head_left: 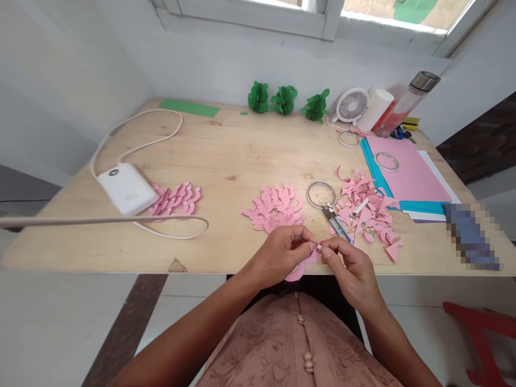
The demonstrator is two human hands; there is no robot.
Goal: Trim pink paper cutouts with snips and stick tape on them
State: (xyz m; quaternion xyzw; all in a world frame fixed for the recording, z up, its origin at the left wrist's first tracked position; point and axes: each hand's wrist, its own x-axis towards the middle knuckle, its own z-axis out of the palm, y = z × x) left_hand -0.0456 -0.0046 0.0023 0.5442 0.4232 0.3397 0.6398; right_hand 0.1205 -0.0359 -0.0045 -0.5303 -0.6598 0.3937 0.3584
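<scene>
Near the table's front edge, my left hand (282, 253) pinches a pink paper cutout (296, 273) with a curved outline, which hangs below the fingers. My right hand (352, 267) meets it fingertip to fingertip, with thumb and forefinger closed on a tiny white piece (320, 246) that looks like tape. The piece sits right at the cutout's edge; whether it is stuck there I cannot tell. Just beyond the left hand lies a heap of pink cutouts (276, 207). A blue-handled cutting tool (337, 224) rests beyond the right hand, against a tape roll (308, 194).
Pink scraps (365, 207) spread at right, beside stacked coloured sheets (419, 172). A white power bank (128, 188) and its cable stand left, by more pink cutouts (183, 200). Green paper shapes (284, 100), a small fan (352, 105) and a bottle (407, 102) line the back.
</scene>
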